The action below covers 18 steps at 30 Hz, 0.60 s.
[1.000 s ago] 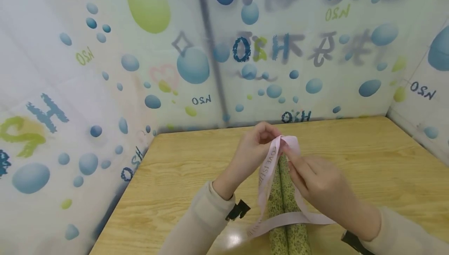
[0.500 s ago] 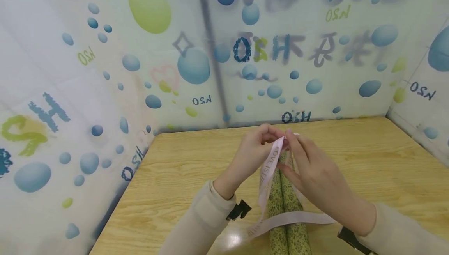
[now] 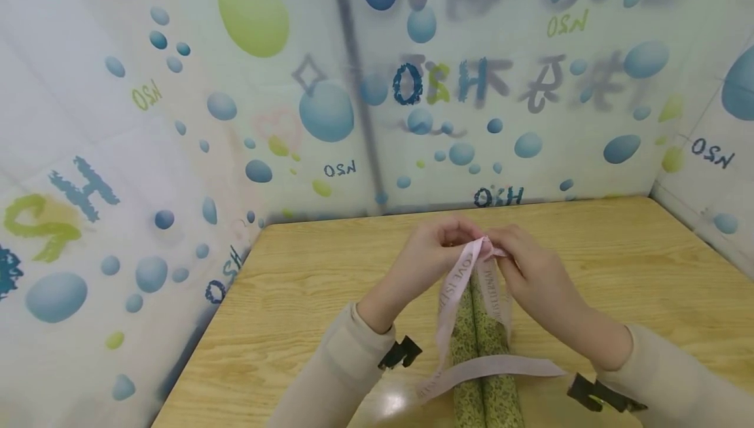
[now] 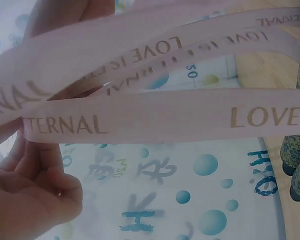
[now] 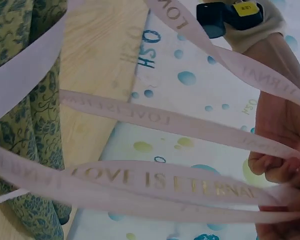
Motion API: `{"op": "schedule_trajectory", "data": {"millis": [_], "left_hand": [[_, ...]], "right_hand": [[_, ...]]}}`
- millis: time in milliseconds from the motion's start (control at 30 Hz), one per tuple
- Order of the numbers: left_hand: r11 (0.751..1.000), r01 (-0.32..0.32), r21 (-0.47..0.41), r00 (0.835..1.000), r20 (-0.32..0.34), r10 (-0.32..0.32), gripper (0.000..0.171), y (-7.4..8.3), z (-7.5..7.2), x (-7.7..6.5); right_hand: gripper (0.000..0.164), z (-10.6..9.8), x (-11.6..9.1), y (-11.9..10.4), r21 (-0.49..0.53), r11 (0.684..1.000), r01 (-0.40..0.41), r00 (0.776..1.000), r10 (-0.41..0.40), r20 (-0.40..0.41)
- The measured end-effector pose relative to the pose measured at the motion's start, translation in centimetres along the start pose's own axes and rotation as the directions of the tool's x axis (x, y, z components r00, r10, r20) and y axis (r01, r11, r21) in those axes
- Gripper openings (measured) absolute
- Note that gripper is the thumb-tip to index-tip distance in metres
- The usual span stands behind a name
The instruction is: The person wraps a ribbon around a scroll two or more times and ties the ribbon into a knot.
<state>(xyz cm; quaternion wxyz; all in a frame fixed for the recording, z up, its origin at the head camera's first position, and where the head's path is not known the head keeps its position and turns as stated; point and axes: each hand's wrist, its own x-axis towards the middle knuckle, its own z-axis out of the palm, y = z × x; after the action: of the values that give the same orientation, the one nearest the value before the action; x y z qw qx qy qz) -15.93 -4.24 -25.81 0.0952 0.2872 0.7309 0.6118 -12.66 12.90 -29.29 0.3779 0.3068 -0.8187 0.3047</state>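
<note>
A pale pink ribbon (image 3: 452,297) with gold "LOVE IS ETERNAL" lettering is gathered between both hands in the head view. My left hand (image 3: 421,254) pinches it from the left, thumb and fingers bent together. From the right, my right hand (image 3: 542,281) pinches the ribbon close beside the left fingertips. Ribbon lengths hang below the hands, in front of two green patterned rolls (image 3: 465,330) lying side by side on the table. Another ribbon stretch crosses over the rolls lower down. The wrist views show several ribbon strands (image 4: 165,117) running toward the fingers; the fingertips are partly hidden.
Under the rolls lies a light wooden table (image 3: 306,284). A white curtain (image 3: 283,101) printed with blue and green drops surrounds its back and sides. Black devices (image 3: 400,353) sit at both wrists, by the cream sleeves (image 3: 347,356).
My right hand has shifted from over the rolls, up across the ribbon, to its right side. The loop there has collapsed, and a lettered length now hangs before the rolls. The left hand stays nearly still.
</note>
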Motion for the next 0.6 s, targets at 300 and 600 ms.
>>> {"op": "schedule_trajectory", "data": {"millis": [300,600], "left_hand": [[0.999,-0.015,0.039,1.000,0.020,0.014,0.012,-0.2,-0.3,-0.1],[0.996,-0.083,0.017,0.989,0.121,0.080,0.016,-0.4,-0.7,-0.5]], "right_hand": [[0.008,-0.9,0.5,-0.2,0.331,0.821,-0.466,0.874,0.369,0.316],[0.010,-1.1,0.6,0.4,0.467,0.688,-0.555,0.808,0.310,0.502]]}}
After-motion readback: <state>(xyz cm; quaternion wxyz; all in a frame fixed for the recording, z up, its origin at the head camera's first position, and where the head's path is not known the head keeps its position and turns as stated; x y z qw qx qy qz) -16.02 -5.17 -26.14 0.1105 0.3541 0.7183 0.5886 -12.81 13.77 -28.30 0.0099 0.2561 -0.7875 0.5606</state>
